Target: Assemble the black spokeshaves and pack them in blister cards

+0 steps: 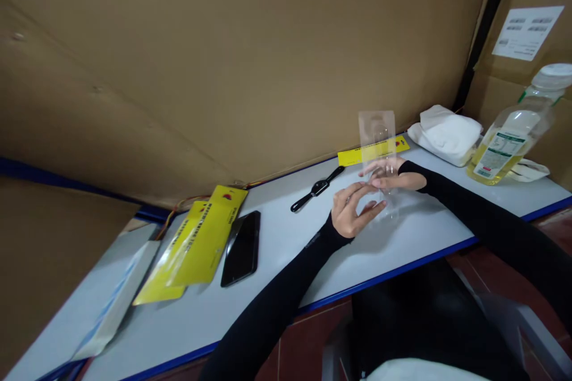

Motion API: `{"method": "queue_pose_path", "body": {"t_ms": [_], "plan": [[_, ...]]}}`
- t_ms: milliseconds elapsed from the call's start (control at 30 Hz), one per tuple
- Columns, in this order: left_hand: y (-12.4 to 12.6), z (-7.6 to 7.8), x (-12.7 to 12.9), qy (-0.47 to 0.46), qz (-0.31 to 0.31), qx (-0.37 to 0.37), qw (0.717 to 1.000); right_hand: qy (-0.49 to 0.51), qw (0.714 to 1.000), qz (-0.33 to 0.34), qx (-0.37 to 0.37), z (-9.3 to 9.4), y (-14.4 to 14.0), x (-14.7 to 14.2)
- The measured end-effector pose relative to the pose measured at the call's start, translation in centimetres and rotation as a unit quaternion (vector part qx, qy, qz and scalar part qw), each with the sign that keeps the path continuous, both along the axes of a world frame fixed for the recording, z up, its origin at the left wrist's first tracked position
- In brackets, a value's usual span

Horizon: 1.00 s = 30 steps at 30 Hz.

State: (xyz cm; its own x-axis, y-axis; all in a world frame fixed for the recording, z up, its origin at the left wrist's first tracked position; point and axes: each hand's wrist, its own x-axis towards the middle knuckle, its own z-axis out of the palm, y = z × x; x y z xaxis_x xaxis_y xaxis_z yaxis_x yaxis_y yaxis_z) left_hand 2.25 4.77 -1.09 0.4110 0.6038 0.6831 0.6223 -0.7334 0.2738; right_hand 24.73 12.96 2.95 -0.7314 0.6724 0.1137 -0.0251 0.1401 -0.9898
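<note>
Holding a clear plastic blister shell (378, 149) upright just above the table (277, 250), the left hand (353, 211) pinches its lower edge and the right hand (389, 174) grips behind; it looks empty and thin, so squeezing could crease it; beyond the right hand, a bottle (513, 131) holds yellowish liquid.

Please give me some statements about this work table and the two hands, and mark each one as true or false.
1. Both hands hold a clear plastic blister shell. True; the left hand and right hand grip its lower part.
2. The black wristwatch is on a wrist. False; it lies on the white table.
3. A black smartphone lies beside the yellow packaging cards. True.
4. The plastic bottle of yellowish liquid has fallen over. False; it stands at the table's right end.
</note>
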Motion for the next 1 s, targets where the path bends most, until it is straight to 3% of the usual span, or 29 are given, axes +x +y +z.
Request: {"method": "queue_pose_path", "body": {"t_ms": [67,133,200,267,367,533,567,733,800,867,900,933,1000], "plan": [[-0.1,-0.3,0.0,-0.052,0.032,-0.016,0.998,0.012,1.0,0.005,-0.005,0.5,-0.7,0.0],[0.3,-0.2,-0.8,-0.14,0.082,-0.031,0.986,0.017,0.999,-0.036,-0.012,0.7,-1.0,0.0],[1.1,0.0,-1.7,-0.248,0.062,-0.117,0.96,0.005,0.998,-0.067,-0.014,0.6,-1.2,0.0],[1.7,-0.1,-2.2,-0.337,-0.032,-0.271,0.901,-0.013,0.998,-0.058,-0.022,0.4,-1.6,-0.3],[1.9,-0.6,-1.8,-0.374,-0.133,-0.46,0.794,-0.061,0.996,-0.017,-0.055,0.0,-2.5,-1.0],[1.2,-0.8,-0.1,-0.394,-0.185,-0.569,0.697,-0.122,0.989,-0.059,-0.052,0.2,-2.9,-1.3],[1.1,-0.6,0.2,-0.395,-0.184,-0.576,0.692,-0.11,0.99,-0.07,-0.048,0.3,-2.9,-1.3],[1.0,0.1,0.1,-0.374,-0.112,-0.576,0.718,-0.09,0.992,-0.068,-0.061,-0.3,-1.8,-1.5],[1.4,0.2,-0.3,-0.376,-0.118,-0.598,0.698,-0.124,0.985,-0.121,0.003,-0.5,-0.6,-0.6],[1.7,0.2,-0.8,-0.363,-0.134,-0.627,0.676,-0.189,0.949,-0.213,0.136,-0.4,0.9,1.4],[1.9,0.2,-1.0,-0.355,-0.137,-0.636,0.671,-0.208,0.936,-0.23,0.164,-0.3,1.7,2.7],[1.9,0.3,-1.1,-0.35,-0.136,-0.638,0.672,-0.23,0.931,-0.223,0.177,-0.2,2.3,4.0],[1.9,0.5,-1.2,-0.344,-0.131,-0.633,0.681,-0.323,0.911,-0.147,0.208,-0.2,3.3,6.2]]}}
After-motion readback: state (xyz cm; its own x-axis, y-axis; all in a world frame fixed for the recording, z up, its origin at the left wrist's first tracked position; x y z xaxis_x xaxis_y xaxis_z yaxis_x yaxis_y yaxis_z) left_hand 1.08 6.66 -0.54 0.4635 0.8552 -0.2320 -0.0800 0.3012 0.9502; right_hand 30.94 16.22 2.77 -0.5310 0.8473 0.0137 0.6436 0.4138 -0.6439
